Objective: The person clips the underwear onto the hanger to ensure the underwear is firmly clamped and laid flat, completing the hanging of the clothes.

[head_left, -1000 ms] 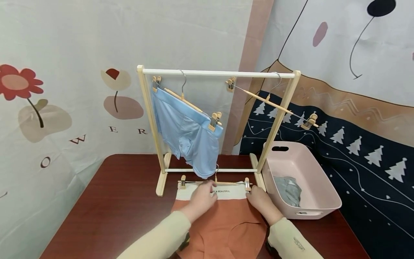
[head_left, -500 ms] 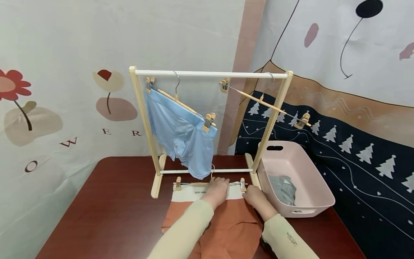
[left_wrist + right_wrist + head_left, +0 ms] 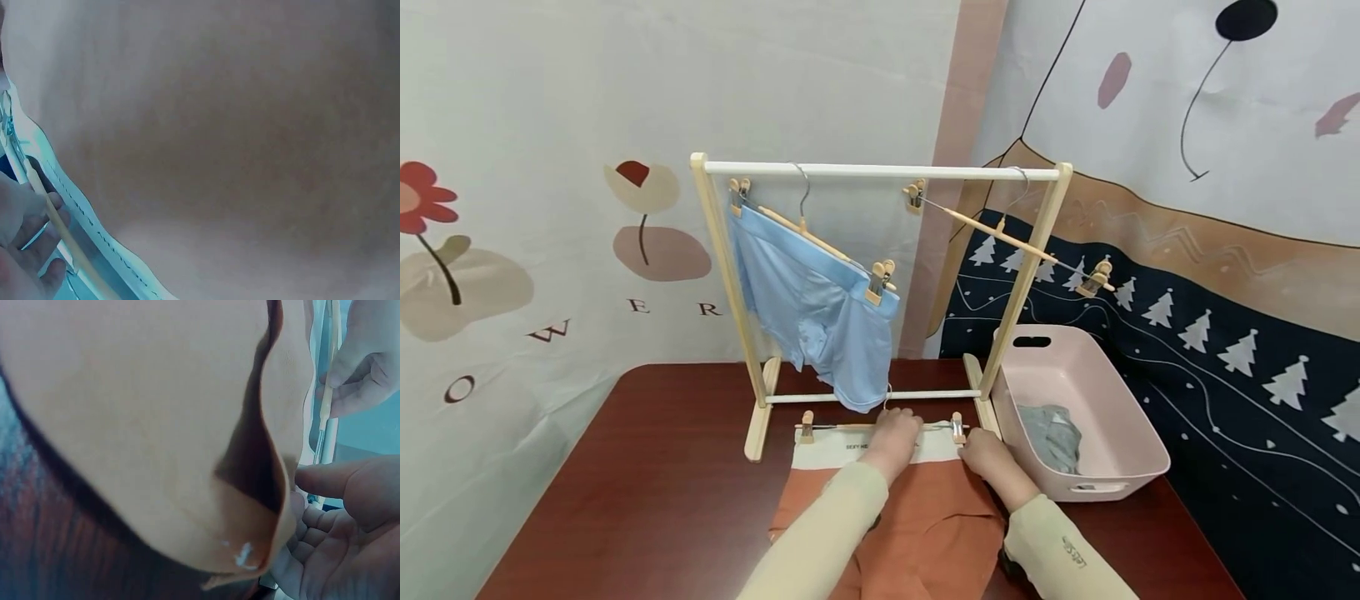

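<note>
Moved rightward along the lower hanger (image 3: pixel 850 427) since a second ago: the left hand (image 3: pixel 892 442), from just left of the hook to the middle of the bar. At the left edge of the table (image 3: pixel 587 483), behind it, a pale backdrop (image 3: pixel 565 208) with printed flowers. Next, near the table's far edge, an upright wooden rack (image 3: pixel 880 171), with light blue shorts (image 3: pixel 820 308) hanging aslant from a hanger on the top rail. In front of the rack and running toward the table's near edge, partly out of view, a rust-orange garment (image 3: pixel 940 525) with a white waistband (image 3: pixel 816 450), spread on the table; at the waistband's left corner, a clip (image 3: pixel 807 427). At the middle, the left hand narrow, thumb and fingers round the lower hanger's bar. Farther right, a second clip (image 3: pixel 958 428) at the other corner and, just beside it, the right hand (image 3: pixel 991 458), pinching the garment's edge between thumb and fingers. Above, toward the rack's right end, a bare hanger (image 3: pixel 973 222) with two clips. Along the table's right edge, beside the rack's foot, a pink basket (image 3: pixel 1120 392), with a crumpled grey cloth (image 3: pixel 1051 437) near the left wall.
</note>
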Tool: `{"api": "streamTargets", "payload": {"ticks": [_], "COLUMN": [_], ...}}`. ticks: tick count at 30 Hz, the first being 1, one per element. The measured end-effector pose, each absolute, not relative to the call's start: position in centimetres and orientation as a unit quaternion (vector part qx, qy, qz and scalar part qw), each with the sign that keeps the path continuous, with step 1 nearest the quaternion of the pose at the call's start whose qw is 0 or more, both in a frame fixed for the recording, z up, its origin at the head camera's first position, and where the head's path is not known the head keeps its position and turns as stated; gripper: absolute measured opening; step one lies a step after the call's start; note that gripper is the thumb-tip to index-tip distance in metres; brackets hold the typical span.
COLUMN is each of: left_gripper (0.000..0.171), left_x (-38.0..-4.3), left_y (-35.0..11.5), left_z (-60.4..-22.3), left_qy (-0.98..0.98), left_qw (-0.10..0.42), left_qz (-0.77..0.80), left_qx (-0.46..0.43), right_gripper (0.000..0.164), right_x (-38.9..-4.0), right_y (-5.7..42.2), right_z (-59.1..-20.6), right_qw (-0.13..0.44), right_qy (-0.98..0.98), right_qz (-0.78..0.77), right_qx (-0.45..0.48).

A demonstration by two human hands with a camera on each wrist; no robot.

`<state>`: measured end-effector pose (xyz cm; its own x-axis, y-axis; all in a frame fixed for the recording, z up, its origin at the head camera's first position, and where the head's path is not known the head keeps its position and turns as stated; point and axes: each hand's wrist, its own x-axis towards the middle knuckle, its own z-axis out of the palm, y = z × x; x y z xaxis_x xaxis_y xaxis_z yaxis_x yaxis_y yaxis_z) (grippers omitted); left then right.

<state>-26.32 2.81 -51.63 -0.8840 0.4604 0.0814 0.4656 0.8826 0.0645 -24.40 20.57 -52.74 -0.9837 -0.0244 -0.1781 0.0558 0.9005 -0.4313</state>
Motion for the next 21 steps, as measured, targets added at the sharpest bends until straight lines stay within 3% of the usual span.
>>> {"api": "streamTargets", "payload": {"ticks": [7, 11, 15, 18, 21], "left_gripper": [0.026, 0.013, 0.035, 0.052, 0.058], "left_x": [-26.7, -26.9, -26.8, -26.7, -26.7], "left_y": [2.4, 2.3, 2.4, 2.6, 2.8], "left_z": [-51.1, -50.8, -50.4, -50.0, -49.3], "left_qy": [-0.971, -0.967, -0.964, -0.965, -0.963], "left_qw": [0.041, 0.050, 0.046, 0.035, 0.027], "left_qz": [-0.064, -0.130, -0.182, -0.194, -0.210], "left_qx": [-0.229, -0.212, -0.187, -0.175, -0.166], "right_gripper": [0.022, 0.011, 0.011, 0.019, 0.031], "right_x": [-24.1, -24.3, -24.6, -24.7, -24.6], "right_y": [20.8, 20.8, 20.5, 20.3, 20.1], "right_z": [-52.6, -52.6, -52.5, -52.3, -52.2], "right_qw": [0.097, 0.081, 0.066, 0.065, 0.074], "right_qy": [0.959, 0.958, 0.950, 0.940, 0.924], "right_qz": [-0.265, -0.275, -0.305, -0.334, -0.373], "right_qx": [0.032, 0.023, 0.016, 0.022, 0.034]}}
